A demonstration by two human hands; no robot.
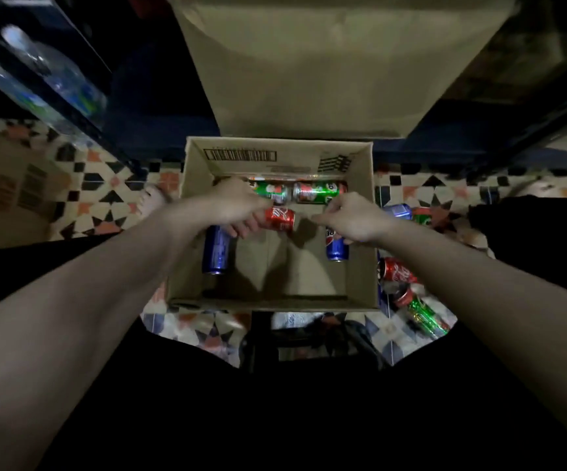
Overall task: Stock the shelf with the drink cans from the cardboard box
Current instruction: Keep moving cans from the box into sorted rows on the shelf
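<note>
Floor: patterned tile floor [105, 185] in black, cream and orange, dimly lit.
Box: open brown cardboard box [193, 212] on the floor at centre, its big far flap raised.
Shelf: dark shelving [71, 79] at the far left holding blurred plastic bottles; which shelf takes the cans cannot be told.
Left hand: left hand [231, 207] inside the box, fingers curled round one end of a red drink can [280, 219], held just above the box bottom.
Right hand: right hand [352, 217] just right of the red can, fingers loosely bent toward it and apart from it, holding nothing visible.
Cans in box: two green drink cans [319, 192] lie end to end along the far wall; one tall blue drink can [217, 249] at the left wall, another blue can [337, 248] under the right hand.
Cans outside: loose red, green and blue cans [408, 283] lie on the floor right of the box.
Doing it well: likely best to take the red can firmly round its middle, lift it clear of the box wall, and let the free hand pick up the nearest blue can.
</note>
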